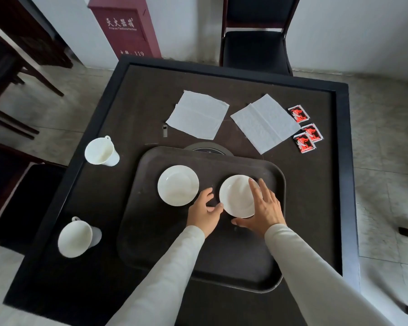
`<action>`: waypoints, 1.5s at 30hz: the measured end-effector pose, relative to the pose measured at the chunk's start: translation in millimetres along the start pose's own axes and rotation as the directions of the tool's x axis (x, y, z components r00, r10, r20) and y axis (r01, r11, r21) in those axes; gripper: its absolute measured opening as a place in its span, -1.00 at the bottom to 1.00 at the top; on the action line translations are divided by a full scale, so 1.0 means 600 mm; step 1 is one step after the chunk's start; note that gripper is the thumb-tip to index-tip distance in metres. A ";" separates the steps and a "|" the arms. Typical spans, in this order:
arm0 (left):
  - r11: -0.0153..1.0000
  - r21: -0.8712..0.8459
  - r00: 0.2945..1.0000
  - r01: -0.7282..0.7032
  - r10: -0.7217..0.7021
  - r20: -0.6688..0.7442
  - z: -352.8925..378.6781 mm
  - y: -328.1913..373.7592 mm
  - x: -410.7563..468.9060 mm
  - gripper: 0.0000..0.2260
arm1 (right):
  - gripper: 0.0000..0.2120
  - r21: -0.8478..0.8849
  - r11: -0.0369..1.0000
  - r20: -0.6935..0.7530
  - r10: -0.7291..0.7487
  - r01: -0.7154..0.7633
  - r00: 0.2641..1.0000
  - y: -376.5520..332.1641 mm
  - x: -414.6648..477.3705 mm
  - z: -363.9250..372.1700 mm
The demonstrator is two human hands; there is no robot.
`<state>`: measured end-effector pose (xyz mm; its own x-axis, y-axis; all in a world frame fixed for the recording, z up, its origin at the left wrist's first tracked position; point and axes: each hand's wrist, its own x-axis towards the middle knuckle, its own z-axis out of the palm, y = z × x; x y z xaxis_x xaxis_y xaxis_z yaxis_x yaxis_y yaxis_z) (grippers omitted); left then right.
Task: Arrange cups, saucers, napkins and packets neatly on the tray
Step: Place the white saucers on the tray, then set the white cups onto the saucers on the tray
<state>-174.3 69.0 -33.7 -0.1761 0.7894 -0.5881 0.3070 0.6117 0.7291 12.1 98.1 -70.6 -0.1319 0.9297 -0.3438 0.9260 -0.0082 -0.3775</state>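
Sleeves: two pale sleeves [165, 274] stretched from the near edge across the tray's near rim.
Left hand [204, 211]: fingers loosely curled and slightly apart, one fingertip touching the near-left rim of the right saucer. It gripped nothing.
Right hand [264, 208]: fingers straight and spread, lying over the right rim of the same saucer, thumb beside its near edge. It rested flat rather than clamped.
Right saucer [236, 196]: white, flat on the dark brown tray [132, 208], right of centre, between both hands.
Left saucer [177, 185]: on the tray, just beside its twin, not touching it.
Cups: two white cups stood off the tray on the left side of the dark table [151, 102], the far cup [101, 151] and the near cup [77, 238].
Napkins: the left napkin [198, 115] and right napkin [265, 123] lay beyond the tray's far rim.
Packets: three red packets [304, 130] lay far right, just beside the right napkin.
Step, as judged: the second saucer was being squared up. Cups, napkins and packets were not yet on the tray.
Key relation: the cups lay left of the fingers, so the left hand was nearer. Napkins and packets lay far and right, nearer the right hand.
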 end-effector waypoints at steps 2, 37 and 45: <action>1.000 -0.003 1.000 0.005 -0.005 -0.011 -0.014 -0.009 -0.006 -0.52 | 0.25 0.014 1.000 -0.004 -0.001 0.001 1.000 -0.002 -0.003 -0.001; 0.964 -0.267 0.830 -0.005 -0.145 -0.538 -0.410 -0.235 -0.215 -0.83 | -0.11 0.152 0.939 0.188 -0.333 0.307 0.924 -0.408 -0.105 0.115; 0.962 -0.271 0.827 0.035 -0.180 -0.533 -0.494 -0.306 -0.189 -0.79 | -0.13 0.216 0.939 0.250 -0.319 0.268 0.914 -0.529 -0.117 0.194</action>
<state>-488.1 -117.6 3.1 -0.6991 0.5703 -0.4313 0.0353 0.6300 0.7758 -313.7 -7.3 -26.7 -0.5040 0.7608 -0.4089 0.7574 0.1617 -0.6326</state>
